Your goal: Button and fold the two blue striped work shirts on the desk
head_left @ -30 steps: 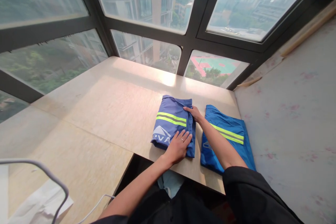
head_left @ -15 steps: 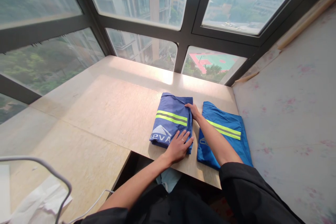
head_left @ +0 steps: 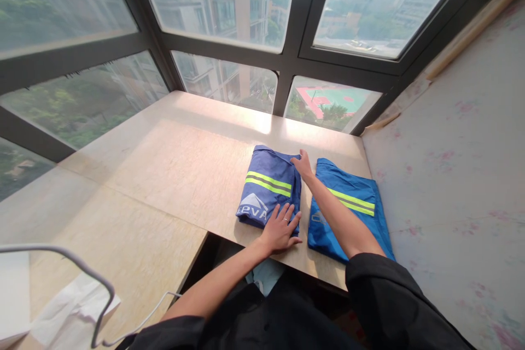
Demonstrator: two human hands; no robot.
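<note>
A folded purple-blue work uniform (head_left: pixel 262 167) lies on the wooden ledge in front of me, with a yellow-green and grey reflective stripe and white printed lettering. My left hand (head_left: pixel 281 228) rests flat on its near right corner, fingers spread, a ring on one finger. At the far right corner, my right hand (head_left: pixel 302 165) has its thumb on top of the cloth and its fingers around the edge, closed on the fabric. Beneath my right forearm is a second folded work uniform (head_left: pixel 355 190), brighter blue with a similar stripe; the arm hides part of it.
The pale wooden ledge (head_left: pixel 164 158) runs along dark-framed windows (head_left: pixel 229 54). A floral-papered wall (head_left: pixel 443 191) bounds the right side. At the lower left are a grey cable (head_left: pixel 77 262), crumpled white paper (head_left: pixel 69 306) and a white box-like object (head_left: pixel 14 295).
My right hand has shifted slightly toward the far edge of the purple-blue uniform, whose right edge looks drawn in a little. My left hand stays on the near corner, its thumb spread wider.
</note>
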